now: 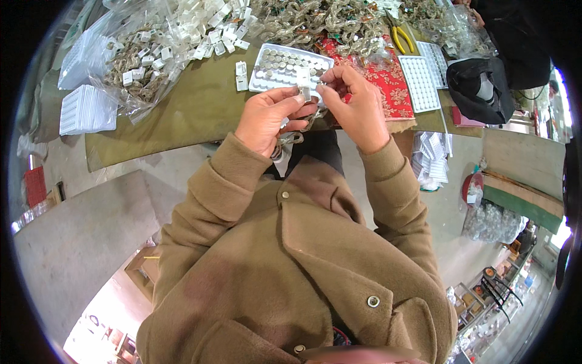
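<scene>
My left hand (270,116) pinches a small white plastic case (304,86) upright between thumb and fingers, its lid seemingly swung up. Beside it, the thumb and forefinger of my right hand (359,104) are pressed together close to the case; a tiny silvery piece seems to show at the tips, too small to make out. Thin clear cable (315,116) hangs below my hands. Just beyond them lies a white tray (257,80) with rows of round silver button cells, some of its pockets vacant. Two white cases (241,76) rest left of the tray.
Heaps of white cases (209,24) and bundled clear cables (315,21) cover the far table. Plastic bags (142,67) and stacked trays (88,110) stand left. To the right are red patterned cloth (394,91), yellow-handled pliers (401,41), a white tray (419,84) and a black bag (479,91).
</scene>
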`<state>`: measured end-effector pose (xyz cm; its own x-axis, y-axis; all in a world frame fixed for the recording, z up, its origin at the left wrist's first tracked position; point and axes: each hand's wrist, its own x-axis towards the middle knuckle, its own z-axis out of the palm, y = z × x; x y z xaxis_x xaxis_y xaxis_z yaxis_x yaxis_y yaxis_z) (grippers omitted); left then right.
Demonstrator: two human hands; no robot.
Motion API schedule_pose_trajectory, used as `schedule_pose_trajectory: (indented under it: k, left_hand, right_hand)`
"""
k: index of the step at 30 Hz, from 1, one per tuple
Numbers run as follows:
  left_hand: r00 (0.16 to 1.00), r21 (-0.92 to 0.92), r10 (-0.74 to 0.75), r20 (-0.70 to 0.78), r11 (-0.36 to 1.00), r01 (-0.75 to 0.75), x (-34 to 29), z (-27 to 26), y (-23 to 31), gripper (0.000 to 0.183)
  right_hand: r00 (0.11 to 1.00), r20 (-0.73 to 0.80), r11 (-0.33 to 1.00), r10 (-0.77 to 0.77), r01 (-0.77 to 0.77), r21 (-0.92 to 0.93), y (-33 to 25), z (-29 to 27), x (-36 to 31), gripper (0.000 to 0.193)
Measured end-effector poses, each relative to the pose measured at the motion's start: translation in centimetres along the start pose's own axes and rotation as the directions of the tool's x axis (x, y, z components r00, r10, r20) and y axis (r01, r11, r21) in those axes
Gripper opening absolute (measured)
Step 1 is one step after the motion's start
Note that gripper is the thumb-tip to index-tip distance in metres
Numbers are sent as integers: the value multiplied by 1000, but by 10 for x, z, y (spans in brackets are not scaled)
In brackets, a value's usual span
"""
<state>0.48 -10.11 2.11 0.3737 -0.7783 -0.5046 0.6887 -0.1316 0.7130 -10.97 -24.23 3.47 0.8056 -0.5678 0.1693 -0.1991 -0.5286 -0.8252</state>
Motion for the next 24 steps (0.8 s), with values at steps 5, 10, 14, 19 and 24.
schedule_pose_trajectory:
  k: [5,10,14,19,24]
  left_hand:
    - [1000,9,28,1,1000,-28,-2,2,-4,30]
    - [996,42,91,-8,995,-90,-4,1,-10,33]
    - [999,33,51,-2,998,-50,-5,-1,-14,30]
    - [999,-8,17,-50,1000,-17,-4,0,-13,25]
    - [994,28,-18,-110,999,22,-5,-1,-6,16]
  right_hand:
    - [990,-27,989,-141,139,-56,-10,7,-12,15]
    - [984,11,982,-177,177,-63,-8,6,-14,13]
    - [987,28,987,-161,162,-14,-7,5,-17,8]
    - [998,15,995,-56,55,86,-3,5,-15,9]
    - [975,-203,995,-94,87,-46,15,11,12,9]
